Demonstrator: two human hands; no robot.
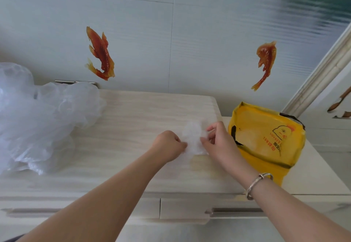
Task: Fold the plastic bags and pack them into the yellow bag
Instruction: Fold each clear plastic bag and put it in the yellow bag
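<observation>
Hands: left hand [168, 147], right hand [218, 141] fingers pinching folded plastic bag [193, 139] | yellow bag [266, 137]: print unreadable

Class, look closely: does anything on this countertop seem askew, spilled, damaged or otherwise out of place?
Nothing is spilled or damaged. The yellow bag lies tilted, overhanging the front edge. The pile of clear plastic bags sprawls loosely at the left, simply unfolded.

The heap of clear bags [38, 124] is cut off by the left edge. The yellow bag [266, 139] has its near side hidden behind the right hand [218, 141]; its print is too small to be read.
</observation>
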